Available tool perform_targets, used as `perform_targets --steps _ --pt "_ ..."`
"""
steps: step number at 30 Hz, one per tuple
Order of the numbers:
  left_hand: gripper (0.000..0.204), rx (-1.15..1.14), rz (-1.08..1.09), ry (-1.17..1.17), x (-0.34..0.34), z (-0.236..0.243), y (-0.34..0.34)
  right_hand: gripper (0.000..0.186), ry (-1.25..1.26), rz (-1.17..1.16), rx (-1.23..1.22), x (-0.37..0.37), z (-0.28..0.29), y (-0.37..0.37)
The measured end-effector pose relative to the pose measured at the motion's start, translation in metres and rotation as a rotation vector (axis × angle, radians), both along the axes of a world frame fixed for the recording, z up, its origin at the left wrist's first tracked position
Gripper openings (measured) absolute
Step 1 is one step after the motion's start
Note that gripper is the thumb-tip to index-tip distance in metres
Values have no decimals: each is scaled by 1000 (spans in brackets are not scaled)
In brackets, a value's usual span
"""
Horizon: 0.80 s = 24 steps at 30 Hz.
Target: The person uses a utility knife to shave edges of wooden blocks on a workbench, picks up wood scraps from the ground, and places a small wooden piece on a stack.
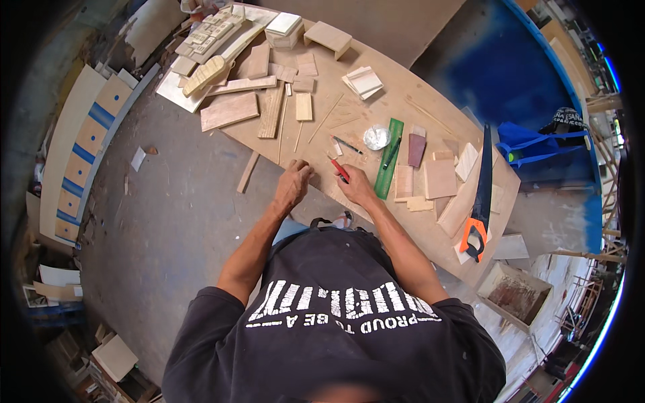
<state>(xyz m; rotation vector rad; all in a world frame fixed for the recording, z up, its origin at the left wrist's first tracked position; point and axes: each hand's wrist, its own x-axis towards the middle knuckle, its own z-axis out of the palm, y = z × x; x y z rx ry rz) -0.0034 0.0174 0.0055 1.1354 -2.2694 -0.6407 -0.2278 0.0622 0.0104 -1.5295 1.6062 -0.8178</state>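
Red-handled tool (339,168) is in right hand (355,187), fingers closed on it, tip pointing up-left over the worktop (396,77). It sits just left of the green ruler (389,158), which is the landmark here. Left hand (293,183) lies knuckles-up on worktop edge, well left of ruler, fingers curled; can't tell if it pins anything. Hands apart, both forearms coming up from lower frame, elbows bent outward. Dark pencil (348,145) left of ruler top, near it. Round clear lid (376,137) touching ruler's upper left. Handsaw (480,195), black blade w/ orange handle, right of ruler, well apart. Blue bag (537,149) far right of ruler, off the worktop. Wood offcuts (440,178) btw ruler & saw.
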Motion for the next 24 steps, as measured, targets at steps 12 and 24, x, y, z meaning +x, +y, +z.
perform_targets --steps 12,24 --pt "9 38 -38 102 8 -20 -13 18 267 38 -50 37 -14 -18" --pt "11 38 -24 93 7 -21 -14 20 308 91 -75 45 -6 -18"
